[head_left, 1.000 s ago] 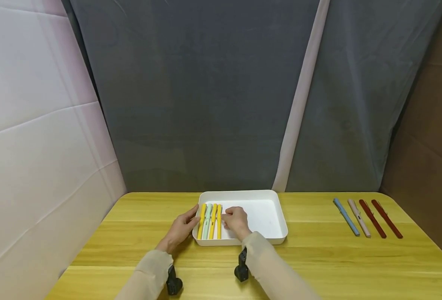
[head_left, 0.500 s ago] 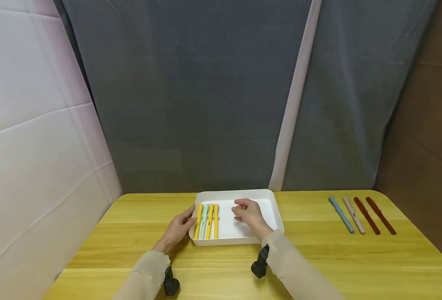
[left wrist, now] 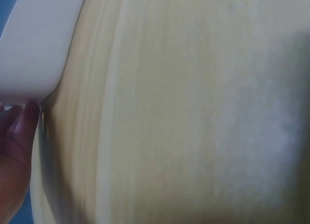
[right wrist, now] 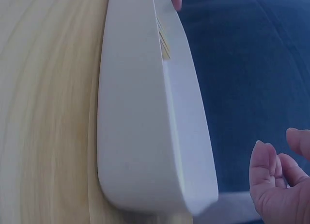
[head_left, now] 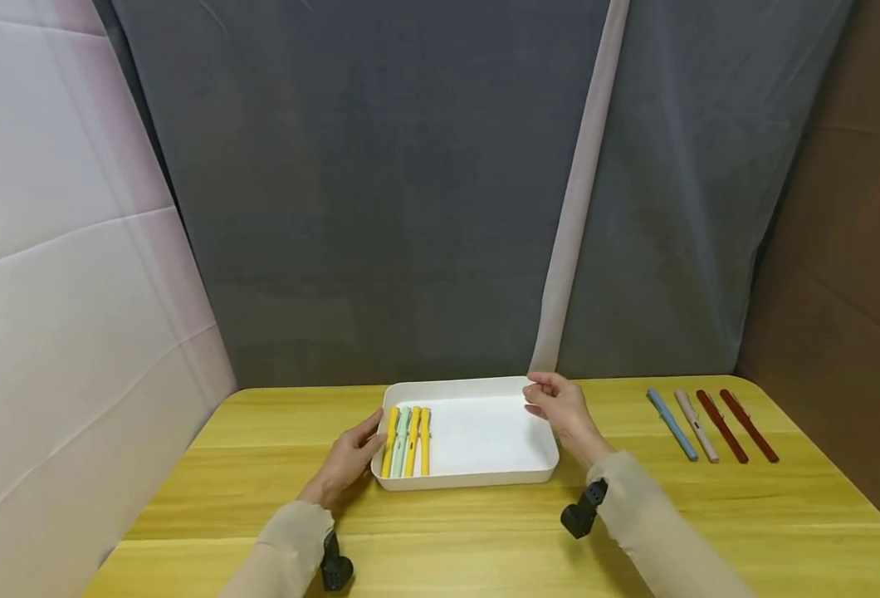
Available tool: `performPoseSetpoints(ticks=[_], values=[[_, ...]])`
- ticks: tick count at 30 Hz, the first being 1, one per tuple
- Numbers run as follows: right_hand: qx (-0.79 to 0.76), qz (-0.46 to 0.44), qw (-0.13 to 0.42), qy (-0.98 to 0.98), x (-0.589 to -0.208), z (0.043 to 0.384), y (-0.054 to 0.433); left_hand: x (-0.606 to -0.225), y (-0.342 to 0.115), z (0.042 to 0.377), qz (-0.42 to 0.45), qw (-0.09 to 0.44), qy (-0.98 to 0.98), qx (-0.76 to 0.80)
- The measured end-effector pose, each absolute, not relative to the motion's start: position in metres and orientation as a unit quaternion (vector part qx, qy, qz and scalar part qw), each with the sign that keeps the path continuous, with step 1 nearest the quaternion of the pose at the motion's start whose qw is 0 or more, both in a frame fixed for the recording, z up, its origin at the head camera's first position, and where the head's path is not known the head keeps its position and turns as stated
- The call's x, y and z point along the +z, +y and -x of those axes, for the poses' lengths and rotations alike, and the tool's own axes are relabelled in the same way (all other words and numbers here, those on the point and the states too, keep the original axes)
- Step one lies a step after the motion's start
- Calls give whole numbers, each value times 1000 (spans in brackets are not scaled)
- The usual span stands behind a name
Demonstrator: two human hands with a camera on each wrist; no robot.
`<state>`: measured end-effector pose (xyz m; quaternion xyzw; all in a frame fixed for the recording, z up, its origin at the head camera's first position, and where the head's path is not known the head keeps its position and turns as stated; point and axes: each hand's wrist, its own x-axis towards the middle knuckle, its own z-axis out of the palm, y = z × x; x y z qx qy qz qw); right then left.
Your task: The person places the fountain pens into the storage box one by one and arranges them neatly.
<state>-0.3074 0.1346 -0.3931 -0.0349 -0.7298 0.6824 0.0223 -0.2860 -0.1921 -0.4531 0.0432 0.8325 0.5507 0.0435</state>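
Note:
A white tray holds three yellow pens and one mint green pen, side by side along its left end. My left hand rests with its fingers against the tray's left side; in the left wrist view the fingertips touch the white wall. Above the tray's right edge is my right hand, with nothing in its loosely bent fingers. The right wrist view has this hand apart from the tray's wall.
To the right on the wooden table lie a blue pen, a pale pink pen and two dark red pens, spaced apart. A grey curtain hangs behind the table, with a brown panel to the right.
My right hand has left the rightmost yellow pen and moved right across the tray to its right edge. The left hand stays at the tray's left side. The view has shifted slightly.

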Motion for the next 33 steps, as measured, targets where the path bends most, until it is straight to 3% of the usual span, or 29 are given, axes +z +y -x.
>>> performPoseSetpoints(ticks=[13, 25, 33], values=[[678, 61, 66, -729, -398, 299, 227, -453, -190, 286, -44, 45, 823, 565], [632, 49, 60, -771, -403, 291, 275, -455, -189, 285, -45, 46, 827, 558], [577, 17, 26, -816, -400, 290, 308, -452, -189, 283, -42, 53, 824, 562]])
